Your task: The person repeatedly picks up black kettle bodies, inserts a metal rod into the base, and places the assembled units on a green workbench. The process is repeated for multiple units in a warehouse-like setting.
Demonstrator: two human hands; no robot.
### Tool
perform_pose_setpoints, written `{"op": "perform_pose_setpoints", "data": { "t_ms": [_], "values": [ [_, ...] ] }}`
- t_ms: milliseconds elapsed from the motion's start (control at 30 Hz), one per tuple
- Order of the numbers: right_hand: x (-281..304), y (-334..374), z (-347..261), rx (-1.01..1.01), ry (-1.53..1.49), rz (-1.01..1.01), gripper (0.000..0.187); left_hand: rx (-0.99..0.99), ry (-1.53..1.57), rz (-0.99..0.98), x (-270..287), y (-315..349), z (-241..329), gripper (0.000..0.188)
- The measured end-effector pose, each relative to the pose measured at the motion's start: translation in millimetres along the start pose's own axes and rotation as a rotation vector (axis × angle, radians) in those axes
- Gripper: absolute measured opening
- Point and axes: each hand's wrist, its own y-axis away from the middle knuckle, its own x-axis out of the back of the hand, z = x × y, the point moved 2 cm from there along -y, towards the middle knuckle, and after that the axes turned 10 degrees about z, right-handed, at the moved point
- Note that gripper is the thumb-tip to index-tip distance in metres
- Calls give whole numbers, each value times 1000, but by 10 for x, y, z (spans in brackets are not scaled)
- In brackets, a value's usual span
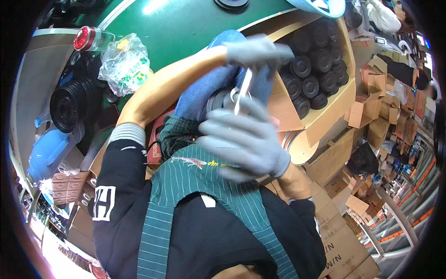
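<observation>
My left hand point(255, 52), in a grey glove, reaches across to the right above my knees, beside a carton of black discs. Its fingers are smeared by motion, so I cannot tell what they hold. My right hand point(248, 142), also gloved in grey, is in front of my chest with its fingers stretched apart. A shiny, slim metal piece point(244, 90) stands between the two hands, its lower end near my right thumb. Which hand bears it is unclear. Behind it, a dark round thing point(216, 103) shows partly between my legs.
The open carton point(331, 122) at the right holds several stacks of black discs point(310, 86). Across the front is a green tabletop point(186, 23) with a crumpled clear bag point(124, 65) and a red-lidded jar point(88, 38). More black discs point(67, 106) and a blue bottle point(49, 151) are at left.
</observation>
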Motion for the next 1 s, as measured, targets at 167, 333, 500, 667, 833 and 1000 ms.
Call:
{"op": "perform_pose_setpoints", "data": {
  "t_ms": [167,333,500,667,833,1000],
  "values": [
    [52,1149,139,-728,-343,714,77,238,350,875,1029,1019,-1055,75],
    [-281,1391,193,-854,-11,158,106,255,253,1075,710,1556,-1087,48],
    [-416,1335,223,-859,52,180,104,395,4,1345,670,1445,-1508,47],
    [-70,1157,114,-830,26,346,95,397,-441,1248,674,1534,-1234,45],
    [330,990,432,-885,-527,931,82,-508,-829,1077,175,2152,-344,77],
    [-159,975,1457,-1096,-1053,920,70,-739,-687,1022,-64,2150,-222,78]
  ]
}}
